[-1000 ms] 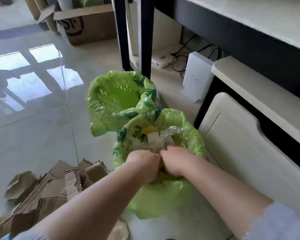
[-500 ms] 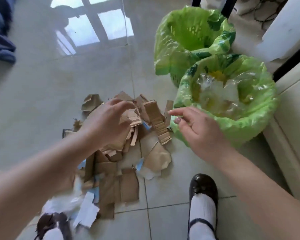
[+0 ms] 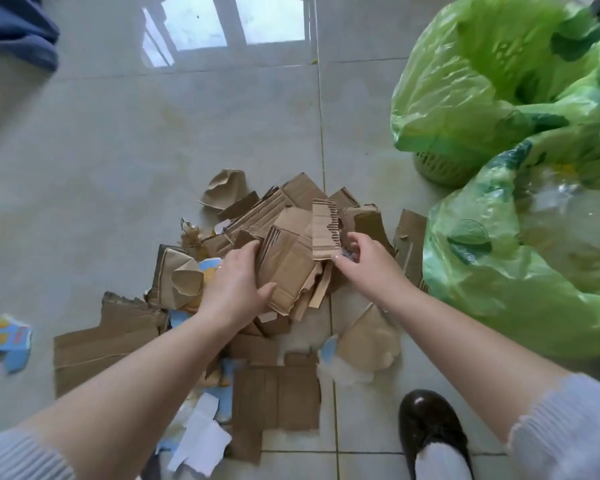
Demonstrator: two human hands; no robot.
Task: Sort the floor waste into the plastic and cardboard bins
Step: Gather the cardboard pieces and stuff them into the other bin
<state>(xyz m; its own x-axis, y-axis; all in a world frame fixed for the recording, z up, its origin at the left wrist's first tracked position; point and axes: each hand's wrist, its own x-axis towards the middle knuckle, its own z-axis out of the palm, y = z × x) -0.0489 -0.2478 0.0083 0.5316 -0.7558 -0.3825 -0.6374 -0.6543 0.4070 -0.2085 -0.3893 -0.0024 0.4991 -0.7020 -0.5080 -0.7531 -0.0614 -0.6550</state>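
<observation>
While no writing reads | L hand [image 3: 238,282] grips cardboard [image 3: 284,271] | R hand [image 3: 364,261] pinches strip [image 3: 324,230]

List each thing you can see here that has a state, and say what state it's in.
left hand: gripping a cardboard piece in the pile
right hand: fingers curled on a corrugated strip
cardboard pile: scattered on the floor, unsorted
near bin: lined with a green bag, holds clear plastic
far bin: lined with a green bag, contents not visible
</observation>
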